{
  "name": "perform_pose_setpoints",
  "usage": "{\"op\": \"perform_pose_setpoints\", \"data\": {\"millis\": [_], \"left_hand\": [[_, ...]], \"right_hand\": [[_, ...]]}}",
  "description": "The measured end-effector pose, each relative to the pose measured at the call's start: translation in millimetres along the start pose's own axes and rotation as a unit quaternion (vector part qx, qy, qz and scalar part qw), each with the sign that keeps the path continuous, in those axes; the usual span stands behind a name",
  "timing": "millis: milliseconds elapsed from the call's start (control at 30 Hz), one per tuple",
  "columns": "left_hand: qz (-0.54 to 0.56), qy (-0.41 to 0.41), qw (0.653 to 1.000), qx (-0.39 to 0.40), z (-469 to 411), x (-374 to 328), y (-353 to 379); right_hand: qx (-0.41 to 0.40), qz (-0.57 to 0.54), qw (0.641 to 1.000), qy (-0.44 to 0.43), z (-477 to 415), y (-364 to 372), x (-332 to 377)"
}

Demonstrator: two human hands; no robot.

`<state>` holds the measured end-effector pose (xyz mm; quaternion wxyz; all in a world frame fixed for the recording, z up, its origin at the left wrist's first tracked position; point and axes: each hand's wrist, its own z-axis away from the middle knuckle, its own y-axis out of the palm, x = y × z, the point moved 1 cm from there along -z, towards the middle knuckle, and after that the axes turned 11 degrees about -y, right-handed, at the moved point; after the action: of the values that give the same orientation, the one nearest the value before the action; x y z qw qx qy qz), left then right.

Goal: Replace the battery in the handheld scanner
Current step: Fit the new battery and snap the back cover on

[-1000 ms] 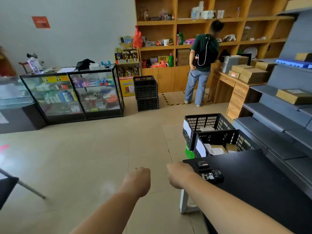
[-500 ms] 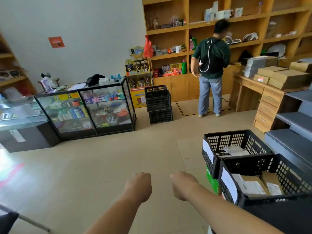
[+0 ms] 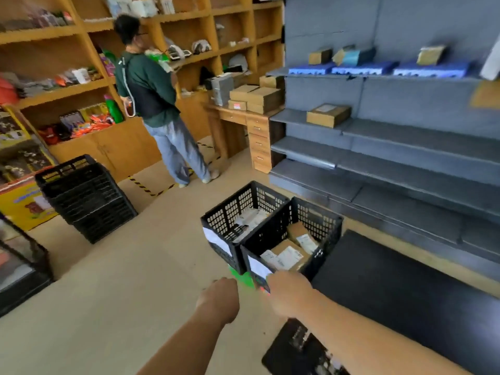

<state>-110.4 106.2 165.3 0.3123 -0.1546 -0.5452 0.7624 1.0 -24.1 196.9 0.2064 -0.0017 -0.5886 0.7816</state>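
Note:
My right hand (image 3: pixel 288 292) is closed, and a small dark device with a red spot, apparently the handheld scanner (image 3: pixel 260 283), sticks out from its fingers. The picture is blurred there, so the device's details do not show. My left hand (image 3: pixel 219 296) is a closed fist just left of it, with nothing visible in it. Both hands hover above the floor, in front of the near black crate (image 3: pixel 322 247). I see no battery on its own. A flat black thing with pale print (image 3: pixel 296 347) lies under my right forearm.
A black table (image 3: pixel 400 290) stands at the right, and behind it are grey shelves (image 3: pixel 405 147) with a few boxes. Two black crates with parcels sit ahead, the far one (image 3: pixel 230 209). Stacked crates (image 3: pixel 86 196) are at the left. A person (image 3: pixel 151 96) stands by the wooden shelves.
The view has swung to the right, toward the grey shelves, and the crates are nearer. A dark device now shows at my right hand. Both hands stay closed.

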Motion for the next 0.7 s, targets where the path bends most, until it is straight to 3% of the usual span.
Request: {"op": "perform_pose_setpoints", "data": {"millis": [200,367,467,600,700], "left_hand": [[-0.061,0.195,0.979,0.003,-43,-92,7],[-0.073,0.278,0.954,0.083,-42,-130,50],[-0.035,0.275,0.951,0.136,-41,-134,83],[0.166,0.198,0.938,0.233,-41,-127,118],[0.249,0.142,0.926,0.247,-44,-119,143]], "right_hand": [[-0.022,-0.07,0.975,0.211,46,35,-63],[-0.003,-0.132,0.942,0.308,74,88,-69],[-0.014,-0.214,0.912,0.348,76,125,-64],[-0.063,-0.379,0.835,0.394,55,166,-60],[-0.089,-0.45,0.782,0.421,30,191,-52]]}}
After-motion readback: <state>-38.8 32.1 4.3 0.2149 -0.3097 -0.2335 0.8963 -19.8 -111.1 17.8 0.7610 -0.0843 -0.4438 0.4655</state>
